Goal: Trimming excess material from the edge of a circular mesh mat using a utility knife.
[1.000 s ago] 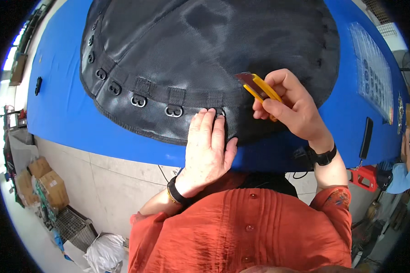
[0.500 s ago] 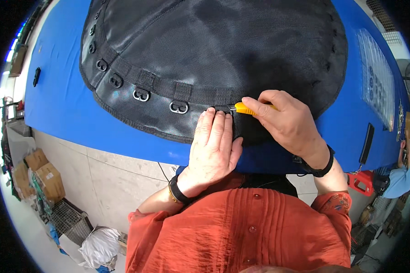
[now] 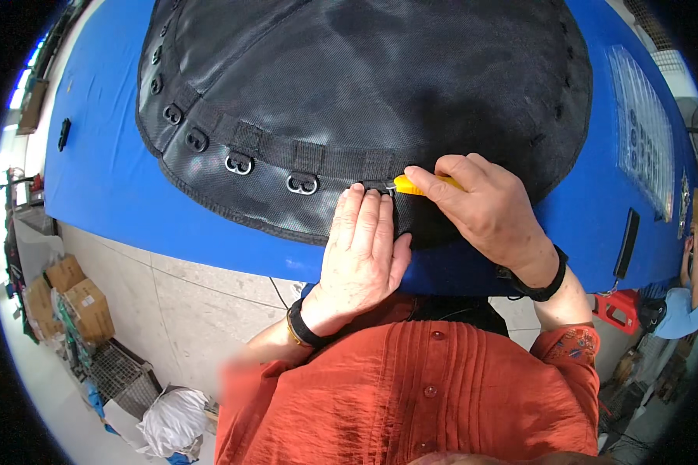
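Observation:
A large rounded black fabric piece [image 3: 349,85] lies on the blue-covered table [image 3: 233,246]. Along its near edge runs a strip with webbing loops, each carrying a metal ring [image 3: 302,184]. My left hand [image 3: 361,252] lies flat near that edge, fingers outstretched, their tips beside one of the rings and partly hiding it. In my right hand [image 3: 485,205] is a yellow utility knife [image 3: 405,186], gripped between thumb and fingers. Its blade tip meets the webbing just right of my left fingertips. The exact contact point is too small to make out.
A clear plastic sheet [image 3: 640,128] and a black strip [image 3: 627,242] lie at the table's right. A small black item [image 3: 63,134] is at the far left. Cardboard boxes [image 3: 87,306] stand on the floor at left. Another person [image 3: 681,310] is at the right edge.
The knife and my right hand have shifted slightly left, bringing the blade closer to my left fingertips. My left hand stays nearly in place.

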Available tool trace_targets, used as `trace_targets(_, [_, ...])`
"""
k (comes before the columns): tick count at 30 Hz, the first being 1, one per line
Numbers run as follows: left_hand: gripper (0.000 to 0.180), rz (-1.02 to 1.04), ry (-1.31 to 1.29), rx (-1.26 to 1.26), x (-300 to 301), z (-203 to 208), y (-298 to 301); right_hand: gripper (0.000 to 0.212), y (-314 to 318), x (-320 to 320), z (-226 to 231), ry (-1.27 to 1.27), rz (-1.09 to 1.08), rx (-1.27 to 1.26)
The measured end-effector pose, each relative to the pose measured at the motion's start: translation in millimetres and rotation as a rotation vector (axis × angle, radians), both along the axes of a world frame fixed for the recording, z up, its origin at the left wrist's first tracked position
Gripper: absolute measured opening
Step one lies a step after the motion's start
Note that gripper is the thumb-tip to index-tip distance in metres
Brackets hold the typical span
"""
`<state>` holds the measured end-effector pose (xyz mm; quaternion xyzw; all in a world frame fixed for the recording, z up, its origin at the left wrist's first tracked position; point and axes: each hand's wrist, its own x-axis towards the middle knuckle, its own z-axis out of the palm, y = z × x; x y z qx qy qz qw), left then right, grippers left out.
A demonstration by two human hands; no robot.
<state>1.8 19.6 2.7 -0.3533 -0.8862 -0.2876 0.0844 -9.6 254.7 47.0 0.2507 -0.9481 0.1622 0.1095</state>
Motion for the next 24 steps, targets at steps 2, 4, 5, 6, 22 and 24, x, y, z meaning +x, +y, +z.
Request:
trace_targets(2, [0.059,-0.003,0.004,0.002,0.0,-0.3,0.4,0.039,0.4,0.4,-0.2,0.017,-0.004,0.028])
trace_targets(4, [0.059,-0.001,0.008,0.008,0.4,-1.0,0.4,0.039,-0.3,1.3,0.2,0.032,-0.006,0.055])
trace_targets(5, [0.059,-0.001,0.009,0.009,0.6,-1.2,0.2,0.039,-1.6,2.4,1.2,0.039,-0.005,0.067])
trace_targets(6, [0.059,0.000,0.011,0.010,0.9,-1.3,-0.1,0.039,-2.8,3.1,1.9,0.046,-0.005,0.079])
trace_targets(22, [0.060,-0.009,-0.002,0.033,-0.3,1.2,-0.3,0.039,-6.3,3.4,4.6,0.110,0.003,0.131])
trace_targets(24, [0.060,-0.006,0.002,0.039,0.0,0.3,-0.7,0.039,-7.2,4.7,5.4,0.099,-0.001,0.140])
